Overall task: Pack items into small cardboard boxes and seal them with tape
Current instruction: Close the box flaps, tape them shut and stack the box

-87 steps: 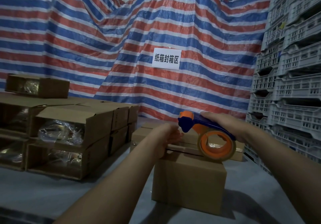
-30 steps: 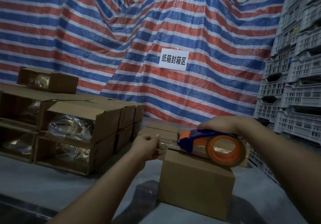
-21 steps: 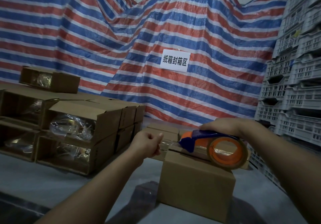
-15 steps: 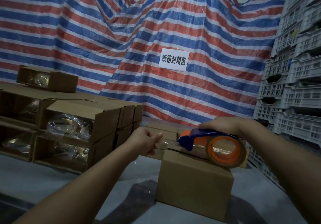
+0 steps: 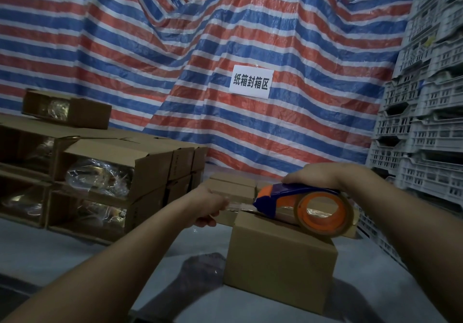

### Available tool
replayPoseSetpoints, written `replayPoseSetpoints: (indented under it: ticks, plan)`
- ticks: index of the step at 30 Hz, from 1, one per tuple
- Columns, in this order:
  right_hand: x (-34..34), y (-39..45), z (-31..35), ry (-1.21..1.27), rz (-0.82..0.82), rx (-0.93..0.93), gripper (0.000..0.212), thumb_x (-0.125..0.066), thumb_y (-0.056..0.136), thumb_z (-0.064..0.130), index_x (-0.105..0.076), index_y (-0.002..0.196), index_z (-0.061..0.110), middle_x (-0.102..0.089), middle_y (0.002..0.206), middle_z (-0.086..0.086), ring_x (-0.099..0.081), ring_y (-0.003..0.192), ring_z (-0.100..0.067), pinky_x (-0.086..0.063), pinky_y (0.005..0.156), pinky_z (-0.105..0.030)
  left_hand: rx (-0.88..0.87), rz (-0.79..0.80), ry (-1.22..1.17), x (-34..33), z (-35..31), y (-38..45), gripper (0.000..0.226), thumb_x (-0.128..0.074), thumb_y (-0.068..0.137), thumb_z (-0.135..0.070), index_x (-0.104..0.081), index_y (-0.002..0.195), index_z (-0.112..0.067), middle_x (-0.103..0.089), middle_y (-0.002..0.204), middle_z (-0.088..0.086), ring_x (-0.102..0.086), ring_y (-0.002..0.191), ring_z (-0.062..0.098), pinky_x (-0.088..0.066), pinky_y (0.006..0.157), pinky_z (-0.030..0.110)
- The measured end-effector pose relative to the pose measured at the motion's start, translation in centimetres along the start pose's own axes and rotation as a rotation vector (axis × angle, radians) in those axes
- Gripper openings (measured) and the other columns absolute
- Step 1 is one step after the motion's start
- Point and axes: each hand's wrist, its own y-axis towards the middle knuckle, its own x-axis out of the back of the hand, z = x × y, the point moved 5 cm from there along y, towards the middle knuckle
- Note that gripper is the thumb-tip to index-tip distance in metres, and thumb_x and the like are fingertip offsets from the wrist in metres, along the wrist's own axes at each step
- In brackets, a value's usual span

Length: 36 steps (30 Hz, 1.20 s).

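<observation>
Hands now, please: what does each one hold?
Left hand: pinches the clear tape end.
Right hand: grips the blue-and-orange plastic tape dispenser.

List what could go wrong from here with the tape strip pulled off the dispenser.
The clear tape strip pinched by the left hand hangs unsupported and could fold onto itself. The blue-and-orange tape dispenser under the right hand sits at the brown cardboard box edge, so tape may land off-seam.

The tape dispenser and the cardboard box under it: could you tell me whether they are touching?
Touching. The head view shows the tape dispenser, held by the right hand, resting its roll on the top of the cardboard box.
</observation>
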Motion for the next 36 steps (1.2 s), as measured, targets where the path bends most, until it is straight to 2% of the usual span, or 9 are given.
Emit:
replayPoseSetpoints:
  ticks: [8, 10, 14, 19, 22, 27, 31, 33, 36]
  plan:
    - [-0.1, 0.7, -0.3, -0.014, -0.006, 0.011, 0.041, -0.047, 0.099, 0.059, -0.066, 0.106, 0.024, -0.076, 0.072, 0.007, -0.072, 0.064, -0.004, -0.047, 0.066, -0.022, 0.036, 0.029, 0.008, -1.1, 1.5, 0.6, 0.031, -0.051, 0.099, -0.045, -0.059, 0.101, -0.014, -0.060, 0.091, 0.003, -0.058, 0.059, 0.011, -0.045, 0.051, 0.022]
    - [-0.1, 0.8, -0.3, -0.022, -0.007, 0.020, 0.041, -0.047, 0.099, 0.059, -0.066, 0.107, 0.024, -0.077, 0.076, 0.006, -0.072, 0.067, -0.005, -0.047, 0.068, -0.023, 0.042, 0.038, -0.007, -1.2, 1.9, 0.7, 0.032, -0.051, 0.098, -0.046, -0.060, 0.098, -0.016, -0.061, 0.092, 0.003, -0.059, 0.062, 0.011, -0.046, 0.054, 0.023]
    - [-0.2, 0.7, -0.2, -0.029, -0.003, 0.019, 0.040, -0.046, 0.100, 0.058, -0.066, 0.105, 0.024, -0.075, 0.069, 0.008, -0.070, 0.061, -0.003, -0.046, 0.066, -0.023, 0.066, 0.084, -0.053, -2.2, 2.6, 0.5, 0.028, -0.052, 0.097, -0.047, -0.060, 0.099, -0.020, -0.060, 0.094, 0.002, -0.059, 0.068, 0.012, -0.047, 0.057, 0.024]
    - [-0.3, 0.4, 0.0, -0.013, 0.007, 0.043, 0.036, -0.045, 0.102, 0.054, -0.065, 0.103, 0.024, -0.073, 0.065, 0.010, -0.069, 0.057, 0.000, -0.045, 0.065, -0.022, 0.141, 0.188, -0.253, -4.8, 3.8, 0.0, 0.038, -0.053, 0.097, -0.047, -0.062, 0.110, -0.013, -0.056, 0.092, 0.003, -0.051, 0.065, 0.011, -0.043, 0.053, 0.022]
    - [-0.4, 0.4, 0.1, 0.004, 0.026, 0.052, 0.031, -0.046, 0.103, 0.050, -0.063, 0.102, 0.024, -0.073, 0.064, 0.011, -0.068, 0.055, 0.000, -0.045, 0.064, -0.022, 0.161, 0.220, -0.342, -5.6, 4.3, -0.2, 0.044, -0.050, 0.097, -0.049, -0.061, 0.115, -0.010, -0.055, 0.094, 0.005, -0.049, 0.067, 0.012, -0.042, 0.056, 0.022]
    - [-0.4, 0.2, 0.4, -0.103, 0.044, 0.158, 0.028, -0.042, 0.106, 0.046, -0.063, 0.100, 0.028, -0.075, 0.080, 0.008, -0.070, 0.068, -0.002, -0.049, 0.071, -0.020, 0.194, 0.277, -0.460, -6.4, 4.4, -0.8, 0.038, -0.052, 0.095, -0.052, -0.064, 0.093, -0.016, -0.055, 0.076, 0.000, -0.044, 0.059, 0.010, -0.035, 0.054, 0.021]
    - [-0.4, 0.6, 0.4, -0.140, 0.060, 0.181, 0.027, -0.042, 0.105, 0.047, -0.063, 0.103, 0.030, -0.076, 0.089, 0.006, -0.072, 0.078, -0.006, -0.051, 0.075, -0.022, 0.220, 0.299, -0.563, -6.8, 4.4, -0.9, 0.042, -0.051, 0.094, -0.057, -0.064, 0.088, -0.017, -0.055, 0.070, -0.002, -0.042, 0.056, 0.008, -0.035, 0.052, 0.019]
    - [-0.5, 0.8, 0.4, -0.210, 0.069, 0.214, 0.024, -0.042, 0.105, 0.046, -0.062, 0.104, 0.032, -0.075, 0.090, 0.007, -0.072, 0.083, -0.007, -0.051, 0.076, -0.021, 0.223, 0.277, -0.580, -6.8, 4.4, -0.8, 0.044, -0.051, 0.094, -0.059, -0.063, 0.094, -0.017, -0.053, 0.079, 0.002, -0.041, 0.059, 0.009, -0.034, 0.053, 0.019]
    - [-0.6, 1.2, 0.5, -0.359, 0.068, 0.272, 0.019, -0.044, 0.106, 0.041, -0.059, 0.096, 0.039, -0.071, 0.088, 0.014, -0.066, 0.081, 0.006, -0.045, 0.068, -0.016, 0.258, 0.244, -0.550, -6.9, 5.0, -1.0, 0.056, -0.052, 0.088, -0.068, -0.060, 0.108, -0.016, -0.049, 0.094, 0.006, -0.042, 0.064, 0.012, -0.035, 0.055, 0.021]
